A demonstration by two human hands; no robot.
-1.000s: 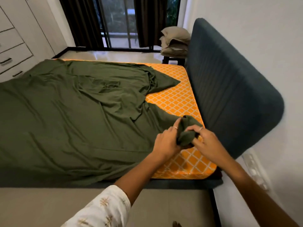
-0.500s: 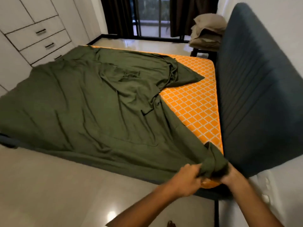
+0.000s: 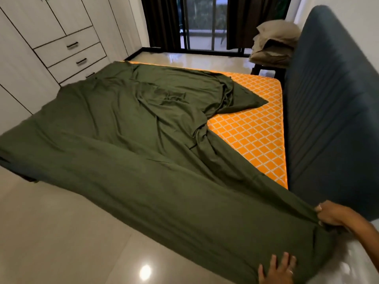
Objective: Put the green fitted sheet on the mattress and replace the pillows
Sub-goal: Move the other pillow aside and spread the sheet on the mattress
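The dark green fitted sheet of soft cloth (image 3: 127,160) lies spread over most of the orange mattress with the white diamond pattern (image 3: 252,138). It is wrinkled in the middle, and one pointed fold reaches toward the head end. A triangle of bare mattress shows along the tall blue-grey padded headboard (image 3: 328,111). On the near side the sheet hangs down over the edge of the bed, toward the glossy pale tiled floor (image 3: 61,232).

At the near corner by the headboard, the person's right hand (image 3: 332,216) grips the bunched corner of the sheet; the fingers are curled around the cloth, and the cloth is pulled tight from there. The left hand (image 3: 279,269) is lower, at the bottom edge of the view. It lies flat against the hanging side of the sheet with the fingers straight and a little spread, so it presses and does not grasp. A ring shows on one finger.

The stack of beige pillows (image 3: 274,42) rests on a small dark side table (image 3: 264,69) beyond the far end of the headboard, well apart from the hands. They are not on the mattress.

On the left stands a white wardrobe with drawers and dark handles (image 3: 61,37). Behind the bed are dark brown curtains (image 3: 162,21) on both sides of a glass door (image 3: 205,23).
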